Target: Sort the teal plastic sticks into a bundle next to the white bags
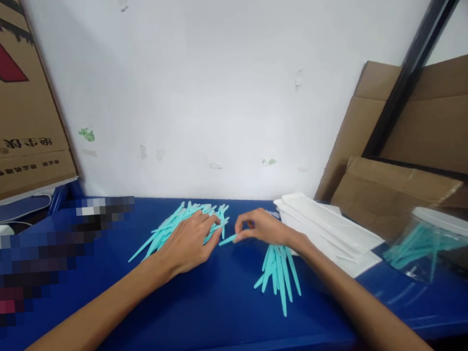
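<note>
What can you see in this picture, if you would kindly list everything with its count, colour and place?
Left stick pile: many, turquoise, under and around the left grip
Right stick pile: several, turquoise, partly beneath the right wrist
Held stick: 1, turquoise, between the piles
White packets or sheets: several, white, right of centre
Jar: 1, clear with white lid, turquoise sticks inside, far right
Printed cardboard: 1, brown and red, left
Plain cardboard: several pieces, brown, right
Bar: 1, black, upper right
Table: 1, blue, below
Wall: 1, white, behind
Left grip: 1, bare, over the left pile
Right grip: 1, bare, pinching the held stick
</note>
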Action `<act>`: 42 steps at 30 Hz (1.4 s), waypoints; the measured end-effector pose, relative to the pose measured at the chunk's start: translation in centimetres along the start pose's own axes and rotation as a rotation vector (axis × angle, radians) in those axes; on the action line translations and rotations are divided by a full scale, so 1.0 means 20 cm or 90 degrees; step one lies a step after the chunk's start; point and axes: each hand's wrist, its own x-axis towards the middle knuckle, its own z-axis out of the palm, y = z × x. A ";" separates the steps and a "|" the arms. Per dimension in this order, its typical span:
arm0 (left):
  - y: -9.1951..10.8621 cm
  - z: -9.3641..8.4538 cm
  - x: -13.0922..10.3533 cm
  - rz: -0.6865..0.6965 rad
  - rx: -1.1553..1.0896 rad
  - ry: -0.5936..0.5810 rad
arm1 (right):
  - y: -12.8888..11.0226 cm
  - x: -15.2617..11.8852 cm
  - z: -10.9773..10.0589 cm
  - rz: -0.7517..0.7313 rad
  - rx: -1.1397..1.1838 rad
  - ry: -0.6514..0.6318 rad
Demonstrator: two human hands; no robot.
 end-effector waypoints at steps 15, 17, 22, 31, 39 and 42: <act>-0.07 -0.02 0.03 -0.015 0.057 0.070 | 0.02 -0.02 -0.05 0.029 -0.171 0.085; -0.04 -0.02 0.03 0.036 0.121 0.040 | -0.01 -0.01 -0.01 -0.006 -0.201 0.094; 0.02 0.03 0.01 0.053 0.157 -0.062 | -0.04 0.00 0.01 -0.050 -0.194 0.079; -0.09 0.01 0.02 -0.078 0.039 0.045 | 0.25 -0.07 -0.15 0.160 -0.148 -0.059; -0.08 0.03 0.01 -0.058 -0.017 0.028 | 0.19 -0.03 -0.05 0.140 -0.200 -0.035; -0.08 0.03 0.01 -0.064 -0.019 0.022 | 0.17 -0.03 -0.05 0.129 -0.222 -0.018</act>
